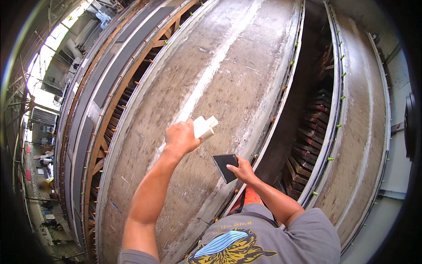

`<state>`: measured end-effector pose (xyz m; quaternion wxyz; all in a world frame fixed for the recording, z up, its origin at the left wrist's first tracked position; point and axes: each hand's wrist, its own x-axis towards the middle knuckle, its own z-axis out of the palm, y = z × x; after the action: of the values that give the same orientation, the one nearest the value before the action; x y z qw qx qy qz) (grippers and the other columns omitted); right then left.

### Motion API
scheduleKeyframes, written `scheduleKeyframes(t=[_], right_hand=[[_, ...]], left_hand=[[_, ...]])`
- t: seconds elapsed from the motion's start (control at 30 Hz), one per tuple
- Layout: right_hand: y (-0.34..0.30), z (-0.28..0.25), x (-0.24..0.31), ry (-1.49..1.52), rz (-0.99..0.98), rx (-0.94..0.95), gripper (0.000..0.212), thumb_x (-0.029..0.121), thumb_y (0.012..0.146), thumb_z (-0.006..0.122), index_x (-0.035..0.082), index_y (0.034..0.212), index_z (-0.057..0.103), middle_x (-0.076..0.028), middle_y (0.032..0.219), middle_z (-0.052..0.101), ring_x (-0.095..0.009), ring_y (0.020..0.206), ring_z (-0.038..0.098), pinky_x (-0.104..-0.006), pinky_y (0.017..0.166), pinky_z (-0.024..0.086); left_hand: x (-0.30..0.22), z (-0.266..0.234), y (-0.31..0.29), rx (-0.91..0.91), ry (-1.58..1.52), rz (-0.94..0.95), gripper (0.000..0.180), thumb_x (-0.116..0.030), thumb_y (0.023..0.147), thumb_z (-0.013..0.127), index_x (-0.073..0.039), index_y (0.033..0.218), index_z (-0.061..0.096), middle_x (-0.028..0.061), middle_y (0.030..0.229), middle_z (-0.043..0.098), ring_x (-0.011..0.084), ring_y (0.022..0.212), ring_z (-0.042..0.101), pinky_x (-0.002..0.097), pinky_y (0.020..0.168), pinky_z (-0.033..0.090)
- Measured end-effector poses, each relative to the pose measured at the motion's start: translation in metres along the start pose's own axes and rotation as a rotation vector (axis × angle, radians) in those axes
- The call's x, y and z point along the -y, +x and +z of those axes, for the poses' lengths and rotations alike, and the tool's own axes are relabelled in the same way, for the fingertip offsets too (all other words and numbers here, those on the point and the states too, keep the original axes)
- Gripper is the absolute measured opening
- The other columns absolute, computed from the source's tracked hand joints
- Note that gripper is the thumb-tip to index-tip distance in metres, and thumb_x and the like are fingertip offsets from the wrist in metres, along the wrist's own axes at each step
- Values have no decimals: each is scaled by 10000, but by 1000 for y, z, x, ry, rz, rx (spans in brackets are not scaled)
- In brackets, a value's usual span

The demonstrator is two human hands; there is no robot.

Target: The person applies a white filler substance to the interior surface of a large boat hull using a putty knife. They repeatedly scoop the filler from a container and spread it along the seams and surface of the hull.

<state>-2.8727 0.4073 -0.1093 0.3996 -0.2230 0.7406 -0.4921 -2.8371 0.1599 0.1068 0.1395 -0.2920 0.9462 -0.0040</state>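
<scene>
My left hand is closed around a cream-coloured piece with stepped, ridged edges; its exact kind is not clear. It is held over a long, brown, scuffed work surface with a whitish streak running lengthwise. Whether the piece touches that surface I cannot tell. Lower and to the right, my right hand grips a thin, dark rectangular plate by its right side, thumb on top. The plate is tilted near the surface's right edge.
Beyond a dark gap on the right runs another long curved surface. Stacked dark slats fill part of the gap. On the left, a wooden-framed bench carries grey strips. Small green and orange pegs line the edges.
</scene>
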Motion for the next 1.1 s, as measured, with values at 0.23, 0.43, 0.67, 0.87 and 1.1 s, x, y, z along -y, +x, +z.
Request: scheduleKeyframes(t=[0.23,0.43,0.67,0.87,1.1], right_hand=[[20,-20,1,14,28,49,424,235,882,755,-29,1191,635,-216,1004,733,-312,948,730,-402,827,546],[29,-21,-19,37,20,6,455,264,876,770,-39,1183,626,-238,988,723,-344,945,724,-420,819,540],[31,-25,-7,-17,26,25,415,263,879,769,-30,1134,624,-235,943,714,-338,902,721,-421,793,534],[36,-26,10,-22,-16,15,387,254,882,764,-14,1131,637,-215,944,723,-307,890,724,-407,785,540],[88,-46,35,-221,-81,-58,426,292,838,782,14,1143,673,-219,1002,732,-353,970,715,-439,842,537]], left_hand=[[-15,-1,29,19,7,18,461,-377,722,825,-33,1002,700,178,917,747,323,860,747,423,775,605],[-22,-9,42,63,14,19,454,-365,718,824,-28,998,708,187,918,750,329,869,748,427,772,604],[-17,5,43,44,-97,-23,567,-453,708,849,-36,1049,670,188,943,748,345,904,740,444,793,592],[-8,39,20,-2,-352,-131,680,-513,671,880,-26,1091,657,215,995,740,361,953,725,470,818,568],[18,78,-41,-189,-620,-264,733,-536,675,894,-28,1141,646,195,989,747,350,936,736,462,815,581]])
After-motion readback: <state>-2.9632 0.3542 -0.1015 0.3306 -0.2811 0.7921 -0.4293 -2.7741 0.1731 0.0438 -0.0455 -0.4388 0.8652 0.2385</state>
